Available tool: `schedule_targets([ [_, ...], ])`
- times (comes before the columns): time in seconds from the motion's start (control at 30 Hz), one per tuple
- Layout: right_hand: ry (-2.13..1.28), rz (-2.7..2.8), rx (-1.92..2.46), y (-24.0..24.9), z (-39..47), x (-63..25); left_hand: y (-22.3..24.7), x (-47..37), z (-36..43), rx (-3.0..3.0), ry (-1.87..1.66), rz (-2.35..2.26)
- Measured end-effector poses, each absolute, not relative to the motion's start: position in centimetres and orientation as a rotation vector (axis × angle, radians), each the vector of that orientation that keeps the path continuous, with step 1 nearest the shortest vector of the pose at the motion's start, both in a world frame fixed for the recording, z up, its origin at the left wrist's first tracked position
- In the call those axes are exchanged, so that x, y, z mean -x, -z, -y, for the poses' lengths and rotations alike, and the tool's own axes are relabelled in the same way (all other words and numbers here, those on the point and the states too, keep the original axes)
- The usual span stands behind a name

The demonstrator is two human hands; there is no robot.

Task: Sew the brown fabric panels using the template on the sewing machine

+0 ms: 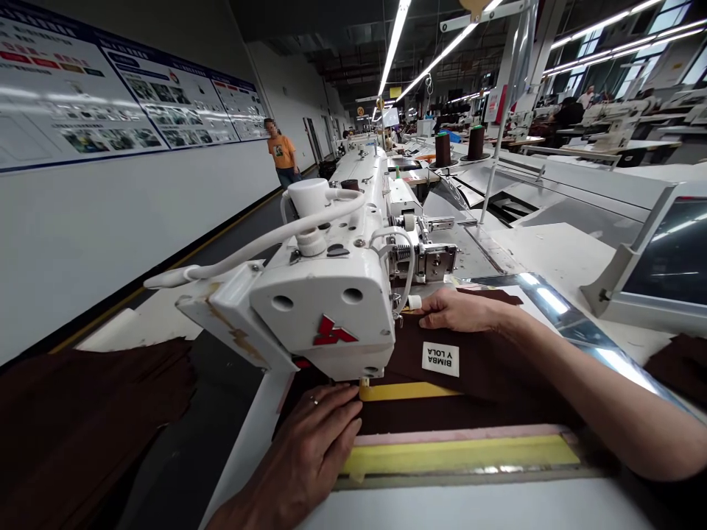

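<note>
A brown fabric piece (513,372) lies under the head of a white sewing machine (325,294). It carries a white label (440,358) reading "BIMBA Y LOLA", upside down from here. My left hand (317,442), with a ring on one finger, lies flat on the fabric, fingers stretched out. Its fingertips are beside the end of a yellow strip (409,391), close to the needle area. My right hand (456,309) reaches in from the right over the fabric, fingers bent together at a small white cap (414,302) beside the machine head. What these fingertips hold is hidden.
More brown fabric (93,434) hangs at the left. A yellow-taped strip (464,456) runs along the near edge of the work surface. At the right stands a dark screen (671,254). Thread cones (476,143) stand behind, and a person in orange (281,153) is in the aisle.
</note>
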State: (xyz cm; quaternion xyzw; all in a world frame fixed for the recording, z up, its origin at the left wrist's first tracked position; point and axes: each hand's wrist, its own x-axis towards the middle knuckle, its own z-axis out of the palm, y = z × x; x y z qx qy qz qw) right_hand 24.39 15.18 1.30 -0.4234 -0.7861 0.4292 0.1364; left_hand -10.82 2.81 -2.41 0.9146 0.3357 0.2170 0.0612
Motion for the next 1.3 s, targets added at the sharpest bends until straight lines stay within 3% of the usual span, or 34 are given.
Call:
schedule_targets([
  [1.3, -1.097, 2.451, 1.151, -0.2, -16.9, -21.1, 2.1, 7.7, -2.9, -2.878, -0.514, -0.982],
])
